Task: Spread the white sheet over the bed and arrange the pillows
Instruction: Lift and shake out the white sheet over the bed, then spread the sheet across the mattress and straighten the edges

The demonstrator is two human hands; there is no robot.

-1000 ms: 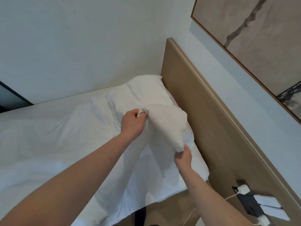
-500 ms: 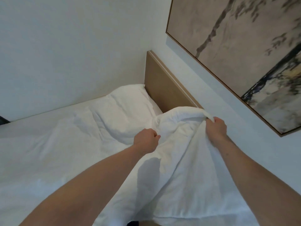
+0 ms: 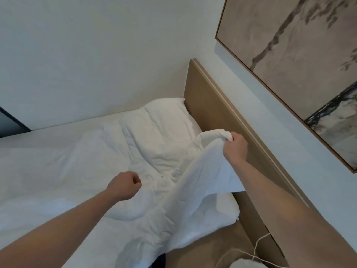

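Observation:
A rumpled white sheet [image 3: 123,167] covers the bed. My right hand [image 3: 234,149] grips one corner of it, bunched in the fingers and lifted close to the wooden headboard [image 3: 210,105]. From that hand the cloth hangs down in a slanted fold towards the bed's near edge. My left hand [image 3: 125,185] is a closed fist just above the middle of the sheet, and no fabric shows in it. A white pillow [image 3: 166,117] lies in the far corner against the headboard and the wall.
A large framed picture [image 3: 301,60] hangs above the headboard on the right. A white cable [image 3: 257,246] runs over the beige floor [image 3: 208,248] at the lower right. A plain white wall borders the bed's far side.
My right hand rose from the sheet's lower edge to the headboard, carrying the corner up. My left hand let go of the fabric and dropped back to the left.

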